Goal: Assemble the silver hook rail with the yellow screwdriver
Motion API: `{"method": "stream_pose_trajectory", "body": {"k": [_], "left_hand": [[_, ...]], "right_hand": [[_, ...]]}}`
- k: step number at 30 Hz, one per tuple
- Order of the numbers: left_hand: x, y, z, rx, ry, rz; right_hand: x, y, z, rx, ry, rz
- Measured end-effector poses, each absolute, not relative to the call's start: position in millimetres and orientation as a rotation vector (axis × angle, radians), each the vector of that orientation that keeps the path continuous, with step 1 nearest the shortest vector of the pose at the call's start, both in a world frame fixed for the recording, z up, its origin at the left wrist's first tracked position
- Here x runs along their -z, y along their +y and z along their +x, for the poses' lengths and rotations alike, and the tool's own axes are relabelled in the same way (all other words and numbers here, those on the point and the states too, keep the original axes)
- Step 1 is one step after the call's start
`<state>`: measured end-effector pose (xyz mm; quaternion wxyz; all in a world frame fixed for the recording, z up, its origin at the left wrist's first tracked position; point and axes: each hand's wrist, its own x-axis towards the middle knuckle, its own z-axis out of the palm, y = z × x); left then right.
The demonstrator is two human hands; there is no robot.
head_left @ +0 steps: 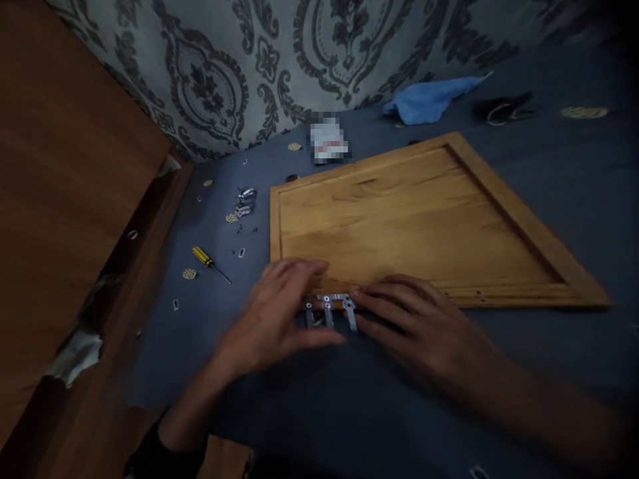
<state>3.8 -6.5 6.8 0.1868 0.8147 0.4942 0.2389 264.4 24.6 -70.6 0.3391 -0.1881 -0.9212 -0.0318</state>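
A light wooden cabinet door (414, 219) lies flat on a blue-grey cloth. A metal hinge (329, 309) with several arms sits at its near edge. My left hand (279, 313) rests beside the hinge on its left, fingers stretched toward the door's corner. Lying flat to the right of the hinge is my right hand (414, 319), its fingertips touching the hinge and the door's edge. Both hands are blurred by motion, and neither wraps around anything.
A yellow-handled screwdriver (210, 263) lies left of the door, with loose metal hinge parts (244, 203) and small screws beyond it. A blue cloth (429, 100) and dark scissors-like object (504, 110) lie far back. Brown wooden furniture (64, 199) stands at left.
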Motion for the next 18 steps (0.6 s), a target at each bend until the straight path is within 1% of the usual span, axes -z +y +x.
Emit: {"method": "stream_pose_trajectory", "body": {"k": [2,5,10,18], "left_hand": [[-5.0,-10.8,22.3,-0.522,1.307,2.415],[1.8,-12.2,34.0,-0.441,1.323,2.510],[9.9,-12.9,35.4,-0.481,1.371,2.494],[9.1,-15.3,37.1,-0.525,1.399,2.366]], "right_hand": [[70.7,23.8,263.8,0.088,-2.418,-0.468],[69.9,22.9,263.4,0.079,-2.392,-0.499],[67.5,21.7,261.9,0.042,-2.386,-0.522],[66.2,18.4,260.1,0.009,-2.378,-0.543]]}}
